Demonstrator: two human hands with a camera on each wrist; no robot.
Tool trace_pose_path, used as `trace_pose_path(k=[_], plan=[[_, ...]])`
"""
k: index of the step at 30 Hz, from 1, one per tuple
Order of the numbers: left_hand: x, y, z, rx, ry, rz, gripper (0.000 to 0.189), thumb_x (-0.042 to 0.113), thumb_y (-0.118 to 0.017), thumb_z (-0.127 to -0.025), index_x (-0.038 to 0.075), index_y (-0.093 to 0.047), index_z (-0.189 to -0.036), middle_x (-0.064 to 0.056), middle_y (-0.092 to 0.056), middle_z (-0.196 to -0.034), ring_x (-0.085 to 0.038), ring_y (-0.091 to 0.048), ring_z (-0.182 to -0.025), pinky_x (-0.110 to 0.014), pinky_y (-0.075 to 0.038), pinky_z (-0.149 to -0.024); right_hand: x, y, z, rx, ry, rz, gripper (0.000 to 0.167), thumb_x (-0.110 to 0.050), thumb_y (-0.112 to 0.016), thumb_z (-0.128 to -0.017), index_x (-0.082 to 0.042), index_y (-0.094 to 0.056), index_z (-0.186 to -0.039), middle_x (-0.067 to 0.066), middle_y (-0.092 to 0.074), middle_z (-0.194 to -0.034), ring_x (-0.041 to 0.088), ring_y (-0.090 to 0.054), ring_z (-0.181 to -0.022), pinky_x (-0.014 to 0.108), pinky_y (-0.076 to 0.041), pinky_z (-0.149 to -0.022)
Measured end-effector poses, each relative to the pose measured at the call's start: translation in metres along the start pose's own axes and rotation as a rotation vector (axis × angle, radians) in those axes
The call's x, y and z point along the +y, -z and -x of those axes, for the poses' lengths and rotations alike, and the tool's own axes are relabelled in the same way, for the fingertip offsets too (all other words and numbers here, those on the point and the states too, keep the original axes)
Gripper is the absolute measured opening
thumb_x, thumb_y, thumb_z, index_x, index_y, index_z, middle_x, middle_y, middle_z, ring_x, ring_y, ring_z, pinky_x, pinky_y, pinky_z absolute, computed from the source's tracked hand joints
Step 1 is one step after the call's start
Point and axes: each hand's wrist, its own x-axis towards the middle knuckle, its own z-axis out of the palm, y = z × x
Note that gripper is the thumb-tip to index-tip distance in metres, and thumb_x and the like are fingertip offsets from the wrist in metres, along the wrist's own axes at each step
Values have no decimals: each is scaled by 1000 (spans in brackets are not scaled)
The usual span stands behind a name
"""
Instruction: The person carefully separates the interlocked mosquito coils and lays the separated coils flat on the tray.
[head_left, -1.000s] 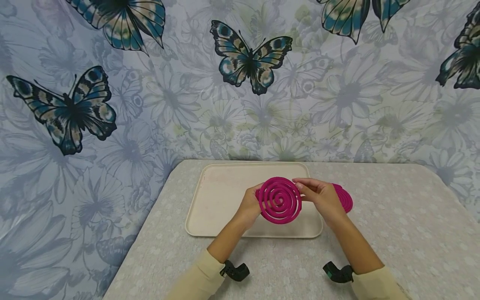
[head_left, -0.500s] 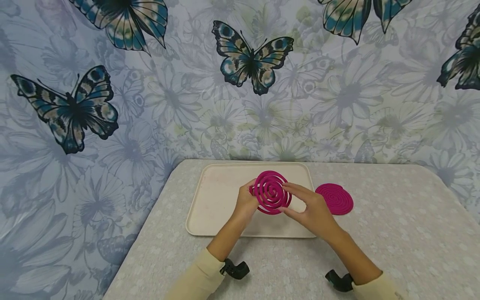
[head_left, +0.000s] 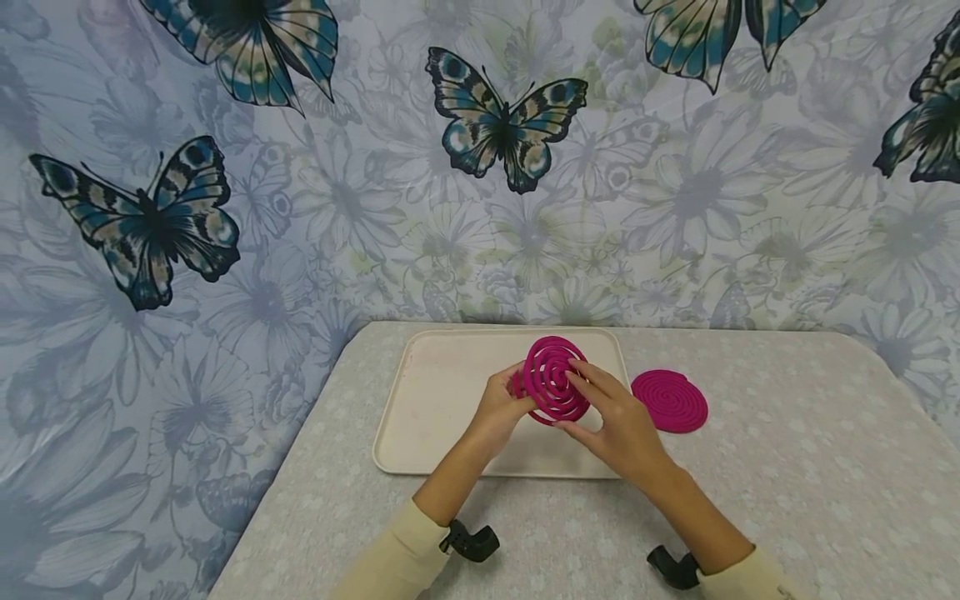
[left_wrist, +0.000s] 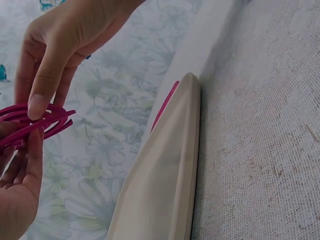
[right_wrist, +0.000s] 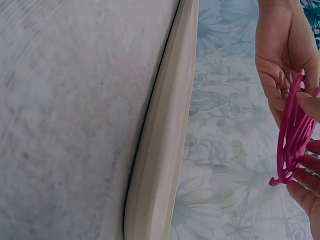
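Note:
Raised above the tray is a magenta spiral coil (head_left: 553,375), its rings spread apart, looking like a flat spiral trivet. My left hand (head_left: 498,412) grips its left edge. My right hand (head_left: 624,429) holds the right side, thumb low and fingertips on the upper rings. In the left wrist view the right hand (left_wrist: 60,45) comes from the top, thumb on the coil (left_wrist: 52,122). The right wrist view has the coil (right_wrist: 286,135) nearly edge-on, with a small hooked end, between the left hand (right_wrist: 284,50) and the right fingers, partly cut off.
A cream tray (head_left: 442,408) lies on the cloth-covered table (head_left: 787,433) below my hands. Just right of the tray a second, tightly wound magenta spiral (head_left: 670,402) lies flat. A butterfly-print backdrop (head_left: 502,250) stands behind the table.
The coil has turned from facing me to a tilt, and its rings now stand apart. My right hand has shifted left and lower around it, uncovering the second spiral.

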Motion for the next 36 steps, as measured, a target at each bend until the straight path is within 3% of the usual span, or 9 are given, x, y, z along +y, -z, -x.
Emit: trace_pose_path(k=[4,10,15,21,27,31,36], plan=[[-1,2,1,-60,-7,5,49,2,-72,-92,2,-59,-139,-12,-68,-129,-21,-66,-115,-34,-54,-101,2,1,2,9,2,-29,71,-12,-95,-68,5,-65,-130,18,-58,-140,35,-58,-128,44,-56,-93],[1,2,3,-90,-4,14,49,3,-71,-92,2,-58,-139,-13,-69,-128,-24,-67,-116,-37,-55,-99,4,3,3,24,2,-63,60,-7,-85,-74,5,-65,-129,18,-59,-141,35,-57,-130,44,-54,-95],[2,0,4,-101,9,35,50,6,-71,-94,3,-56,-142,-14,-68,-129,-25,-68,-114,-38,-58,-94,3,4,4,55,-22,-59,53,-6,-78,-79,5,-65,-130,19,-61,-139,36,-59,-127,53,-55,-93],[2,-1,4,-78,6,40,51,7,-71,-95,3,-54,-143,-15,-67,-131,-28,-68,-115,-39,-59,-91,2,4,6,94,-98,-53,46,-8,-73,-86,1,-66,-130,17,-65,-134,32,-63,-123,51,-55,-96],[2,-3,3,-70,-1,15,52,8,-71,-96,3,-53,-144,-14,-67,-131,-27,-69,-114,-38,-60,-89,3,3,4,150,-100,-24,46,-6,-82,-81,2,-69,-124,18,-70,-122,33,-68,-113,50,-57,-91],[3,-6,3,-78,0,10,50,5,-70,-95,2,-54,-143,-16,-68,-129,-26,-70,-111,-37,-60,-87,4,3,3,189,-115,-6,39,-1,-82,-80,5,-72,-117,18,-73,-113,31,-71,-103,47,-60,-86],[1,-12,5,-91,2,6,47,1,-70,-94,1,-57,-140,-19,-68,-127,-24,-71,-109,-36,-61,-86,5,2,3,211,-130,21,29,6,-84,-76,7,-75,-103,15,-73,-97,24,-72,-83,40,-63,-70]])
